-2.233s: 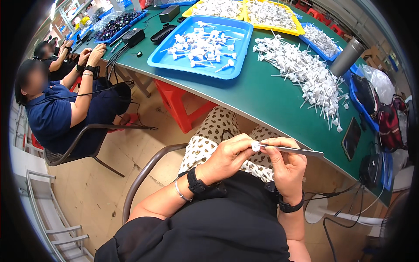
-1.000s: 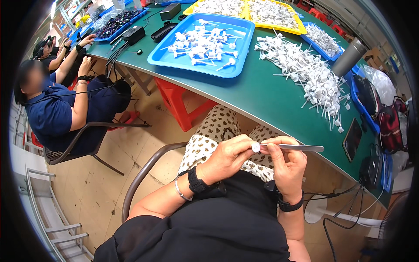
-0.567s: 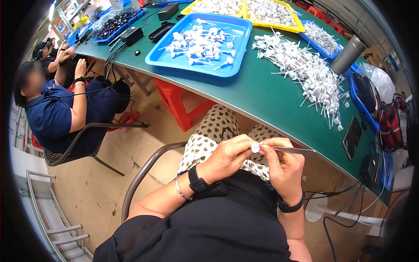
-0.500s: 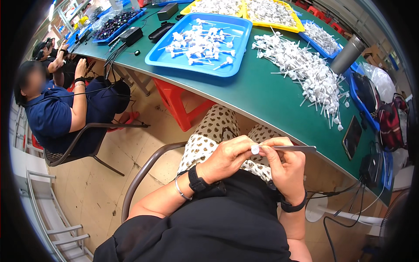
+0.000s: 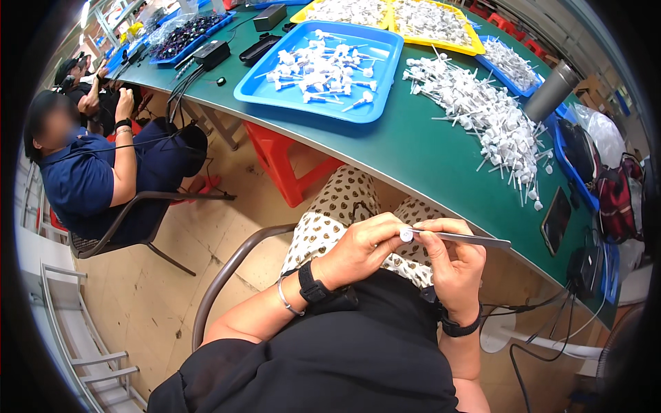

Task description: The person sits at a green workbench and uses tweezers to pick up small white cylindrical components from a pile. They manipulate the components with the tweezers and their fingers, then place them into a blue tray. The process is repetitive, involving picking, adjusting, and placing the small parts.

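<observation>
Above my lap, my left hand [image 5: 372,242] pinches a small white plastic part with a round head [image 5: 406,235] between thumb and fingers. My right hand [image 5: 454,251] is closed on a slim, flat grey metal tool [image 5: 482,240], whose broad end sticks out to the right. The tool's tip meets or lies very near the white part; my fingers hide the exact contact. Beyond my hands, a blue tray [image 5: 249,91] on the table holds loose white parts with round heads and thin stems. A large heap of similar white parts [image 5: 482,113] lies to its right.
The green table [image 5: 413,162] has a metal front edge. Yellow trays [image 5: 475,49] of white parts stand behind. A grey bottle [image 5: 553,91], a phone [image 5: 555,221] and cables are at the right. A red stool [image 5: 275,165] stands underneath; a seated person [image 5: 89,168] is at left.
My right hand has shifted slightly right, and the metal tool's outer end has dipped a little. The white part's round face has turned slightly, while my left hand stays almost in place.
</observation>
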Motion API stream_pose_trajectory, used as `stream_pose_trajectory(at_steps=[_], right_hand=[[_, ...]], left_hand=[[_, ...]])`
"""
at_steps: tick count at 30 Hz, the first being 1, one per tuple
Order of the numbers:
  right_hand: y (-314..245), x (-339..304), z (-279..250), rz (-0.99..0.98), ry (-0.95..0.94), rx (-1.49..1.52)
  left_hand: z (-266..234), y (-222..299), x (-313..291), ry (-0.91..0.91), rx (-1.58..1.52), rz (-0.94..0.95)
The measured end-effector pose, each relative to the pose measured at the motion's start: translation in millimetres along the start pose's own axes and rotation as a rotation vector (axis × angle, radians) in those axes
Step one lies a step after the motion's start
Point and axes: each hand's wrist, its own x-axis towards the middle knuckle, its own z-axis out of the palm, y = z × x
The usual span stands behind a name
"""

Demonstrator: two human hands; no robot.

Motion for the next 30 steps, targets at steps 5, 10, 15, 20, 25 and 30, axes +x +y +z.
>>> stream_pose_trajectory(at_steps=[5,10,15,20,25,30], right_hand=[[1.6,0.1,1.4,-0.045,-0.009,-0.057],[1.3,-0.1,1.4,-0.026,-0.012,-0.067],[1.2,0.2,1.4,-0.016,-0.012,-0.050],[0.0,0.9,2.6,-0.059,-0.021,-0.101],[-0.9,4.0,2.8,-0.150,-0.065,-0.187],[-3.7,7.2,-5.0,-0.198,-0.168,-0.281]], left_hand=[[0.2,-2.1,-0.3,0.014,0.048,0.034],[-1.0,-1.5,-0.6,-0.002,0.043,0.028],[0.2,-1.6,-1.9,-0.023,0.006,-0.006],[0.2,-3.0,-1.9,-0.031,0.001,0.008],[-0.5,-2.7,-2.8,-0.047,-0.017,-0.024],[-2.6,-5.7,-2.5,-0.105,-0.009,0.002]])
